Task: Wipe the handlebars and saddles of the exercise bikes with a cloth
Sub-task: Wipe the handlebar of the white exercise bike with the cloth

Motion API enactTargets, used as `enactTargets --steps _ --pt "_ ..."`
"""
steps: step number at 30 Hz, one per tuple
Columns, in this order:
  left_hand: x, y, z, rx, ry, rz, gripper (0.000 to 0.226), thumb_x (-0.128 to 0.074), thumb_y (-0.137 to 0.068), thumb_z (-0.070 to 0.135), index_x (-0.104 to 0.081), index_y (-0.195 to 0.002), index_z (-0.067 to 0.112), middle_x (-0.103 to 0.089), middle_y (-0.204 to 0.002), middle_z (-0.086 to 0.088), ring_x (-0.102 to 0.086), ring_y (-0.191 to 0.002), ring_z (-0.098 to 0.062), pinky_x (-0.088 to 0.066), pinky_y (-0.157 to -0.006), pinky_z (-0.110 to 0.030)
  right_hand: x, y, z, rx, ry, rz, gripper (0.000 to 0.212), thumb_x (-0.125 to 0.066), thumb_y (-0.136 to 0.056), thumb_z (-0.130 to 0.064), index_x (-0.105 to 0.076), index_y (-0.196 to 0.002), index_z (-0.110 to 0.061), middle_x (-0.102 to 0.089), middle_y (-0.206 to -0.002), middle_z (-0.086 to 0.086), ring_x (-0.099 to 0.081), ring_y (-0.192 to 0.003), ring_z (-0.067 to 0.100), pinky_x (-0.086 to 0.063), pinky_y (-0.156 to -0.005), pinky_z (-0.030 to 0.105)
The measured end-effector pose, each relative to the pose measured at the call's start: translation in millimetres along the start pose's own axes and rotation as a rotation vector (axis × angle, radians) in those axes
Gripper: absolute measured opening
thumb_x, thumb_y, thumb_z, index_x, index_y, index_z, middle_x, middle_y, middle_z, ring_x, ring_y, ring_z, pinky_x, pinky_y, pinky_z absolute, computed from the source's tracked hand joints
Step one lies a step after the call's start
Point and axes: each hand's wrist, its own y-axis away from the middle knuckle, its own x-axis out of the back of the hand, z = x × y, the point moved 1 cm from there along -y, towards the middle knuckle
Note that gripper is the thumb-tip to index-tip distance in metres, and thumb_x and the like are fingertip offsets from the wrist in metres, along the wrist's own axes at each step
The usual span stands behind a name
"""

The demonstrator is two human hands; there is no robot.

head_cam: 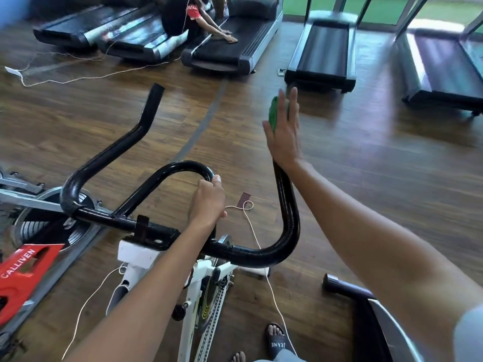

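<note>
Visibly, the glossy black handlebars curve upward, with a green cloth crumpled against them.

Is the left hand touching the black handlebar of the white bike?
Touching. The head view shows the left hand with its fingers curled around the inner loop of the handlebar.

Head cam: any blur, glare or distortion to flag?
Head view: motion blur in the top left corner and on the far treadmills; the right hand and green cloth are slightly soft; the left hand on the handlebar is sharp. Window light glares on the floor. Wide-angle bending toward the edges.
</note>
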Motion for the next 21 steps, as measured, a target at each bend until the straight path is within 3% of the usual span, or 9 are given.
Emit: enactTargets --steps 2,3,6,9,11,14,17,21 --pt "0.7 2.2 1.2 -0.006 0.005 -0.002 0.047 -0.026 -0.103 0.045 -0.05 -0.107 0.005 -0.063 -0.083 -0.009 -0.067 -0.049 -0.025 -0.057 -0.082 -0.046 7.3 -15.6 3.3 -0.164 -0.391 0.031 0.067 -0.056 -0.1 -0.019 -0.021 -0.158 -0.014 -0.033 -0.157 0.017 -0.039 -0.137 0.02 -0.038 -0.105 0.028" --pt "1.0 2.6 2.2 -0.007 0.006 -0.002 0.048 -0.027 -0.103 0.045 -0.051 -0.106 0.004 -0.063 -0.079 -0.008 -0.067 -0.049 -0.025 -0.056 -0.082 -0.046 10.7 -18.1 7.7 -0.257 -0.6 0.013 0.061 -0.057 -0.101 -0.023 -0.03 -0.155 -0.017 -0.048 -0.141 0.016 -0.051 -0.12 0.017 -0.047 -0.093 0.025" --pt "1.9 3.4 4.0 0.008 0.012 0.0 0.049 -0.027 -0.103 0.045 -0.053 -0.106 0.003 -0.063 -0.075 -0.007 -0.067 -0.05 -0.026 -0.057 -0.083 -0.047 11.9 5.0 24.3 -0.501 -0.9 -0.157 0.043 -0.059 -0.094 -0.047 -0.056 -0.126 -0.018 -0.061 -0.103 0.011 -0.062 -0.085 0.023 -0.052 -0.066 0.03" --pt "0.9 2.8 3.6 0.026 0.03 -0.004 0.049 -0.028 -0.103 0.045 -0.052 -0.107 0.003 -0.062 -0.075 -0.006 -0.068 -0.052 -0.026 -0.057 -0.084 -0.047 4.9 51.1 36.0 -0.66 -1.152 -0.357 0.055 -0.043 -0.1 -0.056 -0.061 -0.117 -0.007 -0.069 -0.101 0.011 -0.071 -0.083 0.023 -0.054 -0.072 0.032" --pt "0.5 2.2 2.3 0.027 0.033 -0.006 0.048 -0.028 -0.103 0.046 -0.051 -0.109 0.004 -0.062 -0.082 -0.007 -0.067 -0.052 -0.025 -0.056 -0.084 -0.046 5.9 48.9 38.7 -0.69 -1.325 -0.377 0.064 -0.037 -0.101 -0.059 -0.065 -0.115 -0.003 -0.071 -0.104 0.013 -0.071 -0.086 0.024 -0.058 -0.078 0.031" --pt "0.8 0.9 0.2 0.025 0.021 -0.004 0.049 -0.028 -0.104 0.046 -0.051 -0.11 0.003 -0.066 -0.094 -0.013 -0.065 -0.05 -0.023 -0.057 -0.081 -0.044 15.5 -1.8 28.7 -0.656 -1.373 -0.344 0.059 -0.04 -0.099 -0.062 -0.066 -0.111 -0.01 -0.07 -0.102 0.015 -0.07 -0.082 0.025 -0.06 -0.073 0.033" --pt "0.6 2.3 -0.7 0.03 0.01 -0.001 0.048 -0.029 -0.103 0.046 -0.052 -0.106 0.004 -0.063 -0.089 -0.009 -0.064 -0.047 -0.021 -0.057 -0.081 -0.044 16.8 -41.4 21.5 -0.612 -1.376 -0.396 0.055 -0.041 -0.099 -0.061 -0.063 -0.113 -0.012 -0.068 -0.098 0.014 -0.067 -0.079 0.024 -0.058 -0.071 0.032" --pt "0.4 1.3 0.0 0.016 -0.01 0.006 0.045 -0.028 -0.104 0.046 -0.051 -0.101 0.007 -0.06 -0.08 -0.005 -0.064 -0.05 -0.022 -0.054 -0.084 -0.043 -2.9 -7.2 36.5 -0.731 -1.526 -0.471 0.046 -0.035 -0.106 -0.049 -0.063 -0.11 -0.013 -0.065 -0.091 0.009 -0.063 -0.07 0.019 -0.055 -0.067 0.029"
